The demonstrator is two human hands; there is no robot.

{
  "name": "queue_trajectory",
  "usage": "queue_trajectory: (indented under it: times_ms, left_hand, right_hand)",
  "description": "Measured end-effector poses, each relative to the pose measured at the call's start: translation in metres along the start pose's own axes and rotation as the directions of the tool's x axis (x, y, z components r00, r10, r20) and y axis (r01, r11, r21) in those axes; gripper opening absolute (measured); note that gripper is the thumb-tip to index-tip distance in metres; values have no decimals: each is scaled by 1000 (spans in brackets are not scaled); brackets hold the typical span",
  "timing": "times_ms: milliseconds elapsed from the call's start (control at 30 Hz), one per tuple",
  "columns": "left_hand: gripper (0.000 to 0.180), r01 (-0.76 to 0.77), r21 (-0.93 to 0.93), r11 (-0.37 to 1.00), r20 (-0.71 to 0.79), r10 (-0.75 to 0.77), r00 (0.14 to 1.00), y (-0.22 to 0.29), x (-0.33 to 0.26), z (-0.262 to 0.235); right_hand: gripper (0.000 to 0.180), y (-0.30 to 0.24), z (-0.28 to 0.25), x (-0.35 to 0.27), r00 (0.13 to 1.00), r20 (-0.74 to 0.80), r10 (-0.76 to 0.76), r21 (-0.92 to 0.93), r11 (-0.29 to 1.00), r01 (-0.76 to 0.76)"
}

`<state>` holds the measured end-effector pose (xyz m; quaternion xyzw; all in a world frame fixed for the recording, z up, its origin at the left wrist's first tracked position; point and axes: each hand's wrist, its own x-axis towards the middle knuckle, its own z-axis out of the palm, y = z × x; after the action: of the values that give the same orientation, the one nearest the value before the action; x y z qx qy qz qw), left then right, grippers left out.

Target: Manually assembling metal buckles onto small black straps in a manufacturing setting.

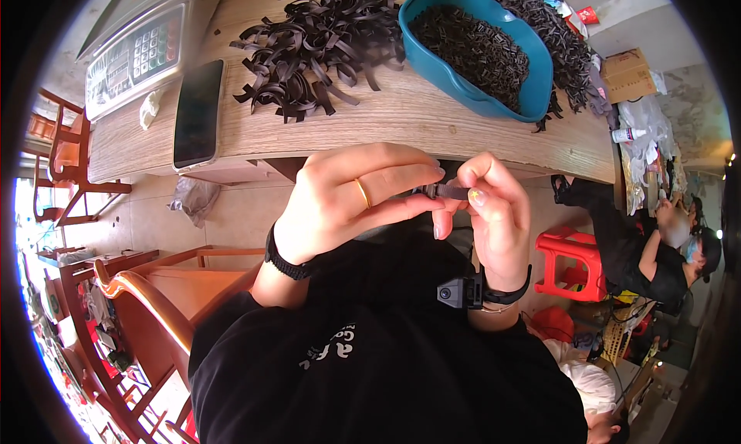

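Both hands meet in front of my chest, just off the table's front edge. My left hand (351,201), with a ring on one finger, pinches a small dark piece between its fingertips; its exact kind is partly hidden. From there a short dark strap (453,192) runs across to my right hand (498,212), whose thumb and fingers are closed on its other end. Beyond them on the table lies a loose pile of dark straps (316,47). A teal plastic tub (432,67) to its right holds many small black pieces (471,50).
A phone (198,116) and a covered scale (139,58) occupy the left of the wooden table (309,135). More dark strips (552,39) lie right of the tub. A red stool (571,263) and a seated person (648,251) are on the right; a wooden chair (154,305) stands left.
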<state>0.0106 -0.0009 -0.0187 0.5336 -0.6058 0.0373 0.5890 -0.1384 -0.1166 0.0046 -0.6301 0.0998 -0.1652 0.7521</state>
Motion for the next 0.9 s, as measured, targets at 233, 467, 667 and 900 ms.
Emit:
queue_trajectory:
  times_ms: [233,467,667,900]
  left_hand:
    - [26,-44,189,981,148,16,989,1,-2,-4]
    - [24,-54,195,979,200,14,980,-2,-1,-8]
    - [24,-61,139,988,128,43,991,0,-1,-7]
    - [28,-55,206,977,149,24,989,-2,4,-4]
  right_hand:
    - [9,-1,-1,-1,999,-29,18,-40,999,-19]
    - [10,1,0,-2,999,-10,32,-92,995,-33]
    - [18,-2,-15,8,987,81,142,-8,990,-142]
    - [22,13,-8,10,978,54,200,61,977,-204]
